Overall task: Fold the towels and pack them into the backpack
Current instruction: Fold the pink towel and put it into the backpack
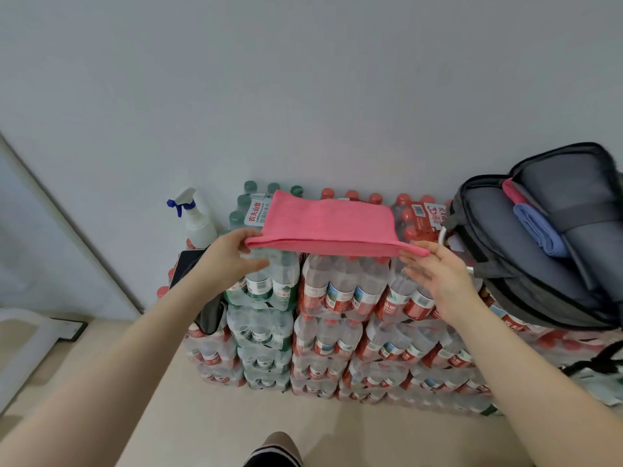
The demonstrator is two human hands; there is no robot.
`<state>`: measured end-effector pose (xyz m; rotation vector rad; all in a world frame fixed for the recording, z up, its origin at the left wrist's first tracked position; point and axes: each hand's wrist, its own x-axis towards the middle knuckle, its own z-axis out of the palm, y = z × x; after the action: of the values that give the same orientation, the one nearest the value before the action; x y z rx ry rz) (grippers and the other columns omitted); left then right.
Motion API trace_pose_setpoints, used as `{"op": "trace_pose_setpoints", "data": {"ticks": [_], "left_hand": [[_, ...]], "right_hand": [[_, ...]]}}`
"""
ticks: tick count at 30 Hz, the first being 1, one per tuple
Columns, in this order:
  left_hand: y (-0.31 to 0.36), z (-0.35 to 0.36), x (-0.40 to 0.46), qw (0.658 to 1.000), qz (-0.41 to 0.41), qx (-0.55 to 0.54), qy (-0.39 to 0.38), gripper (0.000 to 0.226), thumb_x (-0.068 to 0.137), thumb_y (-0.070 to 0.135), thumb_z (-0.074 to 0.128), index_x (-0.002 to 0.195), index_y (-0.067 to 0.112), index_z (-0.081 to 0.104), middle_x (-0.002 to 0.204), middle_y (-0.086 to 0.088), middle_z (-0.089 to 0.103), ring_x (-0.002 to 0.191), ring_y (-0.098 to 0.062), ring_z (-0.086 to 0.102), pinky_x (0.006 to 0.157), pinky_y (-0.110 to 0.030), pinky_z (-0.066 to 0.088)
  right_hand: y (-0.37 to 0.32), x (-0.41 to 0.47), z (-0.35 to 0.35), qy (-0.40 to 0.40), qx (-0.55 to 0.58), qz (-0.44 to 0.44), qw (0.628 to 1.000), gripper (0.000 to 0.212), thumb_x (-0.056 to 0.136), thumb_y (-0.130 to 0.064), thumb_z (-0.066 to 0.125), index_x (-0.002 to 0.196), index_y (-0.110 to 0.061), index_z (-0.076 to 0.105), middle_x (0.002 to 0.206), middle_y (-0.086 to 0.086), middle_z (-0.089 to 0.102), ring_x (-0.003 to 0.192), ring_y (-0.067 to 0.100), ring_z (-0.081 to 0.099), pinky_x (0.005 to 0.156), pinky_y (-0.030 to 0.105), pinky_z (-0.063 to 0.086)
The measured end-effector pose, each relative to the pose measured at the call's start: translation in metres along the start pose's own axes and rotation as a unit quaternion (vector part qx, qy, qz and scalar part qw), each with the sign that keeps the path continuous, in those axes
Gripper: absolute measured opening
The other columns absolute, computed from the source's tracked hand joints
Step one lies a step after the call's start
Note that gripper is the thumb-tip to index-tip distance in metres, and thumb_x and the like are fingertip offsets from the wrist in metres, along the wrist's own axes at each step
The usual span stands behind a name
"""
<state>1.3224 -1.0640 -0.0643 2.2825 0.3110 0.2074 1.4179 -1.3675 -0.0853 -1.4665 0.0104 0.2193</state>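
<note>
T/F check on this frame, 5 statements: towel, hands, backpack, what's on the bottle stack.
1. Both hands hold the pink towel by its near edge. True: left hand at one corner, right hand at the other.
2. The backpack is zipped shut. False: it lies open on the stacked water bottle packs.
3. A blue towel is already inside the backpack. True.
4. The pink towel is spread flat on the floor. False: it is held over the bottle packs.
5. A spray bottle stands right of the backpack. False: it stands at the stack's left end.
</note>
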Motion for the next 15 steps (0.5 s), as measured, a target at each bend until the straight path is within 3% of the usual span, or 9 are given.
{"op": "trace_pose_setpoints", "data": {"ticks": [2,4,8,11,15], "left_hand": [[-0.001,-0.003,0.009,0.990,0.062,0.118,0.044,0.017,0.084,0.014,0.065,0.100,0.011,0.066,0.080,-0.001,0.054,0.074,-0.016,0.047,0.065,-0.023,0.034],[-0.002,-0.002,0.023,0.987,0.077,0.125,0.073,0.016,0.085,0.014,0.063,0.097,0.005,0.069,0.084,-0.004,0.052,0.081,-0.020,0.046,0.067,-0.025,0.032],[-0.007,0.003,0.057,0.996,0.012,-0.067,0.049,0.017,0.089,0.019,0.057,0.091,0.007,0.069,0.091,0.010,0.052,0.084,-0.007,0.049,0.074,-0.018,0.036],[-0.012,0.008,0.086,0.979,-0.038,-0.201,0.002,0.025,0.092,0.021,0.053,0.092,-0.001,0.065,0.089,0.001,0.061,0.084,-0.010,0.053,0.086,-0.030,0.041],[-0.014,0.020,0.133,0.963,-0.081,-0.257,0.001,0.016,0.093,0.019,0.052,0.084,0.015,0.065,0.083,0.001,0.062,0.078,-0.010,0.054,0.079,-0.026,0.045]], "right_hand": [[-0.001,0.008,0.001,0.025,-0.075,-0.017,0.997,0.014,0.091,-0.005,0.052,0.090,-0.017,0.058,0.081,0.003,0.065,0.074,0.011,0.061,0.066,0.021,0.048],[-0.002,0.020,0.003,0.043,-0.115,-0.036,0.992,0.007,0.090,-0.010,0.055,0.092,-0.015,0.060,0.074,0.000,0.060,0.065,0.009,0.053,0.061,0.019,0.042],[-0.002,0.053,0.009,0.076,-0.135,-0.036,0.987,0.007,0.087,-0.018,0.061,0.081,-0.022,0.061,0.083,-0.006,0.056,0.081,0.011,0.050,0.070,0.027,0.042],[-0.001,0.083,0.014,0.081,-0.113,-0.003,0.990,0.008,0.088,-0.020,0.060,0.080,-0.023,0.060,0.087,-0.005,0.057,0.088,0.017,0.051,0.078,0.038,0.042],[-0.001,0.129,0.024,0.108,-0.133,0.023,0.985,0.013,0.089,-0.021,0.058,0.075,-0.022,0.057,0.088,0.000,0.056,0.090,0.024,0.050,0.081,0.039,0.040]]}}
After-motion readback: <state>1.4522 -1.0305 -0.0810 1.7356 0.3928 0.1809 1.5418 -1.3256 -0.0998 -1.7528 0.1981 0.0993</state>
